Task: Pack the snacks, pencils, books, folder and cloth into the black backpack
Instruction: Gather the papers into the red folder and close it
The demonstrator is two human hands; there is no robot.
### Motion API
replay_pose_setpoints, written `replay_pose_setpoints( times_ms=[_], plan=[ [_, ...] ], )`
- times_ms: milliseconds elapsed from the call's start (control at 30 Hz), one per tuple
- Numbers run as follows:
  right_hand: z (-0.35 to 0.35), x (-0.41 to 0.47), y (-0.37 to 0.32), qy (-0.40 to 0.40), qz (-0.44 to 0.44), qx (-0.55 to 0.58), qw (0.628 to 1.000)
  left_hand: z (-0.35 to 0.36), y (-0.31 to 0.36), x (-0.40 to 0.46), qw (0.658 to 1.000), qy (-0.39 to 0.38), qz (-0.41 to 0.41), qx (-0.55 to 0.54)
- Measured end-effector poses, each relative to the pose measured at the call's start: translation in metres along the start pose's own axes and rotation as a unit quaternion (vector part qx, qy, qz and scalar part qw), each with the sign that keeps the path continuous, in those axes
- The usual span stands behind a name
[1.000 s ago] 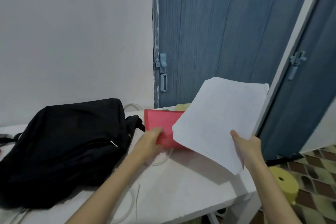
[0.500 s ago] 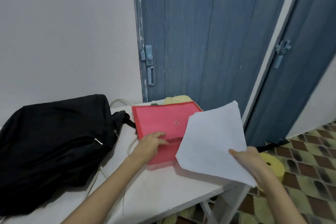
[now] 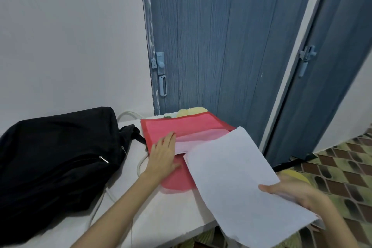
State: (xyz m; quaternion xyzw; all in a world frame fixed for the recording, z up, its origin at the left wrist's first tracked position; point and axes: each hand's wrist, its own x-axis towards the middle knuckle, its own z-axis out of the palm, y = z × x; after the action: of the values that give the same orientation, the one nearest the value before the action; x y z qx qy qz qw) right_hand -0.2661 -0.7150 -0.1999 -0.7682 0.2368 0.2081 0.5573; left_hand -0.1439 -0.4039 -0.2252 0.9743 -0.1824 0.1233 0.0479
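A red folder [image 3: 181, 127] lies open on the white table [image 3: 161, 213], its flap folded back. My left hand [image 3: 163, 155] rests flat on the folder's lower left part, fingers straight. My right hand [image 3: 296, 193] grips the near right edge of a stack of white paper sheets [image 3: 235, 179]. The stack's far corner lies at the folder's opening, partly under the translucent flap. The black backpack [image 3: 54, 159] lies on its side at the left of the table, apart from both hands. A yellow cloth [image 3: 191, 111] peeks out behind the folder.
A white cable [image 3: 141, 164] loops between the backpack and the folder. Blue doors [image 3: 211, 46] stand right behind the table. The table's right edge ends near my right hand, with patterned floor tiles [image 3: 342, 171] and a yellow object [image 3: 298, 175] below.
The folder's flap has been opened and my left hand now lies flat on it. My right hand lowered the paper stack and brought its far corner into the folder's opening.
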Motion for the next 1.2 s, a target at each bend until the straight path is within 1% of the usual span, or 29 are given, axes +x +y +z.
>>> replay_pose_setpoints(
  times_ms=[67, 233, 267, 400, 500, 600, 667, 767, 900, 1000, 1033, 1100, 1167, 1200],
  plan=[
    [0.003, 0.001, 0.0, -0.002, -0.006, 0.003, 1.0, -0.001, 0.0, -0.001, 1.0, -0.001, -0.003, -0.009],
    [0.026, 0.016, -0.008, 0.016, -0.039, 0.083, 0.996, -0.004, 0.01, -0.004, 1.0, 0.001, -0.003, -0.012],
    [0.03, 0.022, -0.009, 0.029, -0.037, 0.093, 0.995, -0.004, 0.012, -0.005, 1.0, 0.004, -0.006, -0.017],
    [0.043, 0.062, 0.004, 0.131, -0.024, 0.122, 0.984, -0.003, 0.016, -0.008, 0.999, 0.008, -0.015, -0.039],
    [0.057, 0.069, 0.005, 0.183, -0.036, 0.187, 0.964, -0.002, 0.013, -0.012, 0.997, 0.007, 0.012, -0.072],
    [0.07, 0.062, -0.001, 0.214, -0.055, 0.255, 0.941, -0.003, 0.009, -0.019, 0.99, -0.008, 0.077, -0.117],
    [0.077, 0.062, -0.002, 0.239, -0.066, 0.281, 0.927, 0.0, 0.005, -0.022, 0.982, 0.009, 0.112, -0.15],
    [0.088, 0.058, -0.006, 0.271, -0.081, 0.305, 0.909, 0.003, 0.001, -0.024, 0.976, 0.023, 0.115, -0.182],
    [0.11, 0.049, -0.016, 0.251, -0.104, 0.349, 0.897, -0.002, 0.004, -0.025, 0.976, 0.024, 0.128, -0.174],
    [0.13, 0.048, -0.024, 0.247, -0.127, 0.361, 0.89, -0.002, 0.004, -0.025, 0.975, 0.029, 0.136, -0.174],
    [0.135, 0.049, -0.028, 0.244, -0.133, 0.357, 0.892, -0.003, 0.004, -0.025, 0.974, 0.035, 0.132, -0.179],
    [0.146, 0.049, -0.034, 0.212, -0.126, 0.346, 0.905, -0.006, 0.004, -0.026, 0.972, 0.048, 0.115, -0.199],
    [0.15, 0.052, -0.039, 0.169, -0.097, 0.339, 0.92, -0.012, 0.001, -0.026, 0.97, 0.058, 0.11, -0.211],
    [0.151, 0.053, -0.041, 0.151, -0.082, 0.349, 0.921, -0.014, -0.001, -0.027, 0.968, 0.062, 0.111, -0.217]
  ],
)
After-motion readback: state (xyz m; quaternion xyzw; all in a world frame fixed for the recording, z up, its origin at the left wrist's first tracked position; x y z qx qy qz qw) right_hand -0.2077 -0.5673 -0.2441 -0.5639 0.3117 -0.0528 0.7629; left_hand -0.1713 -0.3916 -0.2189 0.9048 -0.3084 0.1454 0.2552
